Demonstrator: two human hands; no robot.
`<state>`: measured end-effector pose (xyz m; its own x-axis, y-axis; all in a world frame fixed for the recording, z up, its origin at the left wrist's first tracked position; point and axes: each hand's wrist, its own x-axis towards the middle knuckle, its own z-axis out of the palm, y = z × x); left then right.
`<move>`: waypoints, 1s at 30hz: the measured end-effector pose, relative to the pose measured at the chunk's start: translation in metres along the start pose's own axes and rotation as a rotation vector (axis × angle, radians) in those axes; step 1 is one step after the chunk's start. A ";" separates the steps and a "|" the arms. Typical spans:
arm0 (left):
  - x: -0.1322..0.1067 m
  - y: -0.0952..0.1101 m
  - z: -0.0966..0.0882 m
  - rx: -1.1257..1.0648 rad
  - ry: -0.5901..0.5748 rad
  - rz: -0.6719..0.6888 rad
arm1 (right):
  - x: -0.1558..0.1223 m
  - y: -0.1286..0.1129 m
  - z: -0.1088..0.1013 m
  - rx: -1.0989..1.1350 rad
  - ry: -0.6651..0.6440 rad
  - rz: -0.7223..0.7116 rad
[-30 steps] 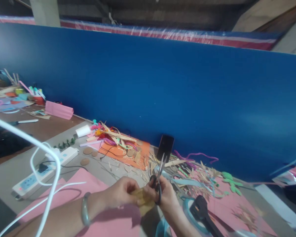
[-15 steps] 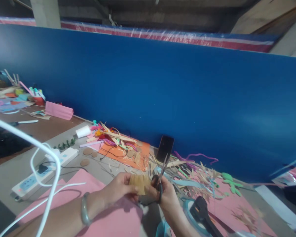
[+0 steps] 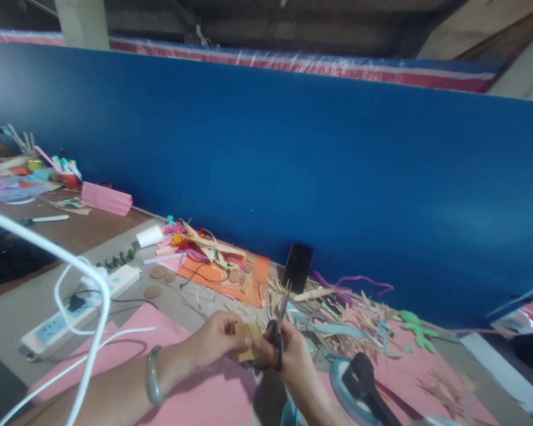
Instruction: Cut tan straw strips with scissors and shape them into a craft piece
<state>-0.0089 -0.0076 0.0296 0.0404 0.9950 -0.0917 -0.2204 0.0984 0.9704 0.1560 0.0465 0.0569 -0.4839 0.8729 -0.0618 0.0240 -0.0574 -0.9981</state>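
My left hand, with a green bangle on the wrist, pinches a small tan piece of cardboard above a pink sheet. My right hand grips black-handled scissors, their blades pointing up and away, right beside the cardboard. Both hands meet low in the middle of the view.
A blue partition backs the table. Paper strips and scraps, an orange sheet, a dark phone leaning on the wall, a white power strip with white cables, a black glue gun and tape roll lie around.
The cardboard piece has turned and shifted slightly left in my left hand. The scissors moved a little left and their blades now stand more upright.
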 end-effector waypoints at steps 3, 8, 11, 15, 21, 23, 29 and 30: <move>0.002 0.001 0.000 0.019 0.055 -0.007 | 0.001 0.000 0.000 0.002 0.023 0.009; 0.003 -0.001 0.001 -0.037 0.033 -0.034 | 0.002 0.004 0.002 -0.028 0.029 0.014; 0.003 -0.003 0.000 -0.027 0.025 -0.020 | 0.003 0.006 0.001 -0.043 0.022 0.005; 0.003 0.003 -0.004 -0.010 0.119 0.009 | 0.007 0.008 -0.007 -0.153 0.048 -0.028; 0.012 0.015 -0.021 -0.056 0.303 0.114 | 0.010 -0.001 -0.023 -0.510 -0.117 -0.119; 0.014 0.017 -0.026 -0.073 0.345 0.143 | 0.006 -0.008 -0.025 -0.649 -0.193 -0.106; 0.014 0.022 -0.025 -0.111 0.423 0.193 | -0.005 -0.021 -0.019 -0.919 -0.231 -0.035; 0.014 0.022 -0.024 -0.112 0.425 0.195 | -0.005 -0.021 -0.018 -0.928 -0.233 -0.025</move>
<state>-0.0362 0.0089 0.0443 -0.4094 0.9122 -0.0159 -0.2883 -0.1128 0.9509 0.1736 0.0518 0.0777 -0.6531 0.7447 -0.1377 0.6467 0.4538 -0.6130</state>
